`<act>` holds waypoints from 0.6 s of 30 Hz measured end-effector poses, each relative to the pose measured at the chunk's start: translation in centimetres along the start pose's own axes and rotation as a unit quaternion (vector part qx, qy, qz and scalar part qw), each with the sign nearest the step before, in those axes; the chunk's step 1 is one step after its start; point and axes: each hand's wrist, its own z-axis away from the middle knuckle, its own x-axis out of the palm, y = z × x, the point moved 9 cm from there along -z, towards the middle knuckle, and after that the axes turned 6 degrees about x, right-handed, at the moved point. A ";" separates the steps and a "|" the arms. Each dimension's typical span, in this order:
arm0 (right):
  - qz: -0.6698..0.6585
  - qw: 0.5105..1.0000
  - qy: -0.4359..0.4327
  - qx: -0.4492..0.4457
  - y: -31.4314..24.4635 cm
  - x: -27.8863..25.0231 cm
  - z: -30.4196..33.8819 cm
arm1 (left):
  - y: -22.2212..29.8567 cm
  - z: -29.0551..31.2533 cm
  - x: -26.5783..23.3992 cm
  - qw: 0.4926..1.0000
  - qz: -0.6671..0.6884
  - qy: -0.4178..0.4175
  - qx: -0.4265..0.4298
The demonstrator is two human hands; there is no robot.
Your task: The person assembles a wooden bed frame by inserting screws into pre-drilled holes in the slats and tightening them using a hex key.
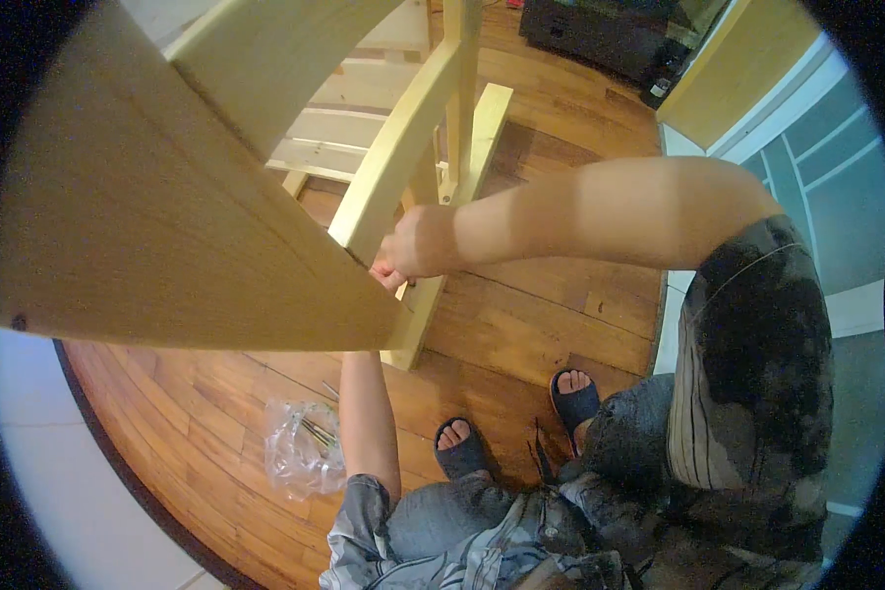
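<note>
1. At the centre of the head view, the person's right hand (421, 241) bends inward beside the lower end of a pale curved rail (398, 147), its fingers curled close together; whether they hold anything, one cannot tell.
2. From below, the left forearm (367, 423) rises and passes behind a wide wooden board (197, 231), which hides most or all of the left hand, so the state of its fingers cannot be told.
3. Just below the right hand, pinkish fingertips (389, 279) show beside the board's edge; which hand they belong to is unclear.
4. In front of the person stands the wooden frame that these parts belong to, with an upright post (458, 118) and a long base beam (427, 320) lying along the plank floor (531, 315).
5. Behind the curved rail, pale slats (336, 128) run crosswise.
6. On the floor, left of the left forearm, lies a clear plastic bag (293, 460) with thin metal rods (318, 431) at it.
7. Near the person's legs, both feet wear dark open-toed slippers (460, 454).
</note>
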 end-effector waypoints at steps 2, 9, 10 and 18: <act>-0.031 0.999 -0.008 0.001 0.1 0.4 -0.6 | 0.0 0.2 -0.1 1.000 -0.001 0.002 0.001; 0.027 0.990 -0.082 -0.113 -1.8 2.3 -1.2 | -0.6 1.5 -0.5 1.000 0.001 0.021 -0.005; 0.023 0.994 -0.061 -0.090 -1.8 1.9 -1.2 | -0.7 1.7 -0.5 1.000 0.002 0.023 -0.006; -0.243 0.892 -0.064 0.376 4.0 3.8 -0.6 | 0.3 2.9 -1.4 0.999 -0.008 0.044 0.002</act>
